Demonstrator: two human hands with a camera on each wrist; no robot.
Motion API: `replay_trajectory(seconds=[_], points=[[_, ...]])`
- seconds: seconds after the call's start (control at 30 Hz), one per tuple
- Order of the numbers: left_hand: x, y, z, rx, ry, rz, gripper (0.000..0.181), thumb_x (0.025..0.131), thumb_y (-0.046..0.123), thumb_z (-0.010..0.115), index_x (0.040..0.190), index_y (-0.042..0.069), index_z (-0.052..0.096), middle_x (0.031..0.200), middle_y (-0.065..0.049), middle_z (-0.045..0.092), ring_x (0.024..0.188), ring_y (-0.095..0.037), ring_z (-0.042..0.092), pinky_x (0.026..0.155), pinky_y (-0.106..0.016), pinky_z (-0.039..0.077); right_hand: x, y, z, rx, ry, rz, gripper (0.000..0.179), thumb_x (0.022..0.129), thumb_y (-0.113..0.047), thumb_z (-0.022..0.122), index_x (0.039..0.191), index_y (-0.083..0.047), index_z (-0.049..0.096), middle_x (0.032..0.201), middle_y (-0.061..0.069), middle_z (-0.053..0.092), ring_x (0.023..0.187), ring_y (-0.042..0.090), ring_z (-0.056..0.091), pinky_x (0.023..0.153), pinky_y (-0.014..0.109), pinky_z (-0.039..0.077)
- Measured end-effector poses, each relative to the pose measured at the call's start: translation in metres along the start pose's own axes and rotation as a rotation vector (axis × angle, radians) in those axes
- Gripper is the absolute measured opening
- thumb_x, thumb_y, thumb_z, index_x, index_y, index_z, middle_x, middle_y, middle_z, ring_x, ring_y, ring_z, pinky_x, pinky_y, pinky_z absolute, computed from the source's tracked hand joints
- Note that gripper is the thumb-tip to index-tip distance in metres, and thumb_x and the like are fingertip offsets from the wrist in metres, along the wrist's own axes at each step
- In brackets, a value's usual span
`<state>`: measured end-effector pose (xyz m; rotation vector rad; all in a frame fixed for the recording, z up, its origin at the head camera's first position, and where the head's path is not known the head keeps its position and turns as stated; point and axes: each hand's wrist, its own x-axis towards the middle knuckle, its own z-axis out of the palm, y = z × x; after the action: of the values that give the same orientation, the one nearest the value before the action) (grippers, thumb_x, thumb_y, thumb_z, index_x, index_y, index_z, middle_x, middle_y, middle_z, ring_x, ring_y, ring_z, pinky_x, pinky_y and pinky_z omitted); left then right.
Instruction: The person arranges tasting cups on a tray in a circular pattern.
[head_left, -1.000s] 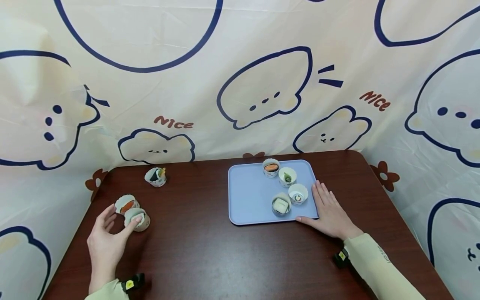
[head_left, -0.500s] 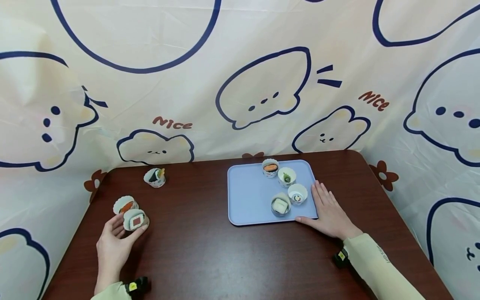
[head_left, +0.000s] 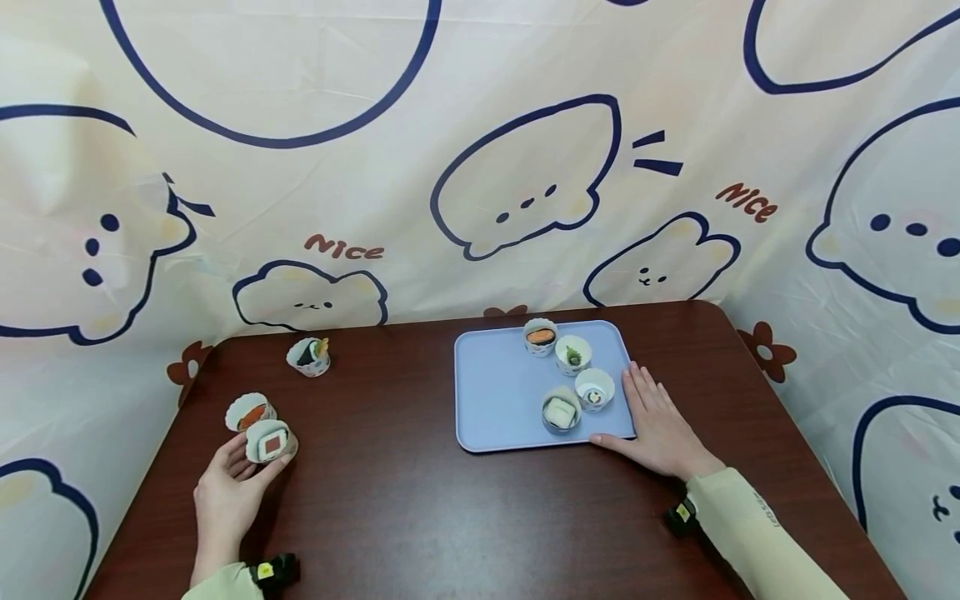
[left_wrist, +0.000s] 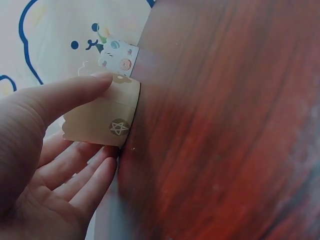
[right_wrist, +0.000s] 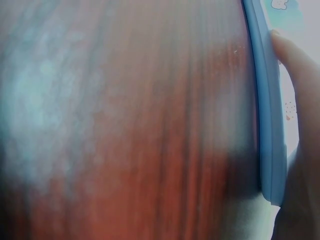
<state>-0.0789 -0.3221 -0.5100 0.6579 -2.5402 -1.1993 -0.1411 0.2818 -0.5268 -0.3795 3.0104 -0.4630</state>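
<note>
At the table's left side, my left hand [head_left: 227, 498] holds a beige paper cup [head_left: 262, 448] between thumb and fingers. Inside that cup sits a white sushi piece with a square red centre [head_left: 276, 442]. Right behind it stands another paper cup [head_left: 242, 410] with an orange-topped piece. In the left wrist view the thumb presses the near wall of the held cup [left_wrist: 102, 117], fingers on its other side. My right hand [head_left: 666, 429] lies with straight fingers along the right edge of a light blue tray [head_left: 491, 387], thumb at its front corner.
Several paper cups with sushi pieces stand on the tray's right half, among them one with a white piece [head_left: 561, 412] and one with an orange topping [head_left: 540, 337]. Another filled cup [head_left: 308, 357] stands at the back left. Printed cloth [head_left: 420, 283] surrounds the dark wooden table [head_left: 420, 517].
My left hand has shifted slightly right and closed its thumb and fingers round the front-left cup, whose red-centred piece now shows. The right hand and tray have stayed put.
</note>
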Motion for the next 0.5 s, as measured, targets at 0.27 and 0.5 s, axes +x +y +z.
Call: replay_trajectory(seconds=[0.27, 0.5], points=[[0.0016, -0.0017, 0.0010, 0.008, -0.010, -0.030, 0.085, 0.083, 0.029, 0.087, 0.149, -0.005, 0.045, 0.138, -0.035, 0.053, 0.118, -0.047, 0.059, 0.068, 0.001, 0.039, -0.0009, 0.0009, 0.0015, 0.013, 0.005, -0.004, 0.126, 0.082, -0.085, 0.053, 0.161, 0.004, 0.008, 0.168, 0.021, 0.002, 0.153, 0.036, 0.000, 0.120, 0.057, 0.009], [0.0012, -0.0013, 0.0017, -0.003, -0.006, -0.040, 0.085, 0.084, 0.029, 0.087, 0.150, -0.004, 0.045, 0.138, -0.034, 0.054, 0.119, -0.046, 0.059, 0.066, 0.001, 0.038, -0.0005, 0.0016, 0.0021, 0.011, 0.006, -0.010, 0.126, 0.082, -0.085, 0.053, 0.160, 0.004, 0.009, 0.168, 0.021, 0.001, 0.153, 0.036, 0.001, 0.121, 0.055, 0.008]])
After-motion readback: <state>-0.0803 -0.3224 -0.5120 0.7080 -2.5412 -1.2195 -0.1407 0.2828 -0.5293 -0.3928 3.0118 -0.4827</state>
